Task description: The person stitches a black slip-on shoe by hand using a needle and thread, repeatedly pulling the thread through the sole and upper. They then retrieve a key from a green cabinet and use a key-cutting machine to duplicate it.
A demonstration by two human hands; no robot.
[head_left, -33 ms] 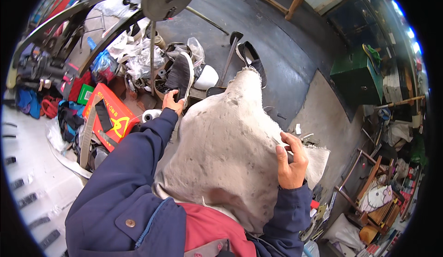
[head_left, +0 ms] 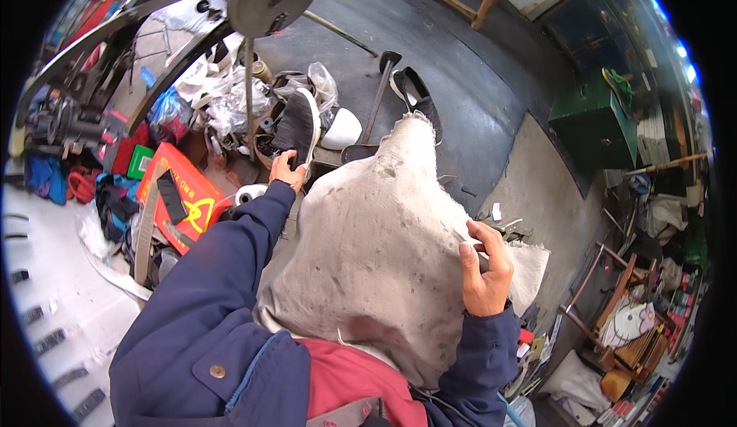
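A stained beige cloth with frayed edges (head_left: 368, 250) spreads centrally, probably best kept smooth. Beyond its upper left edge, a black fabric shoe with a white sole (head_left: 296, 124) sits tilted, near end gripped by the left hand (head_left: 288, 172); firm fingers should steady it. The right hand (head_left: 487, 273), seemingly empty, is loosely spread at the cloth's right edge.
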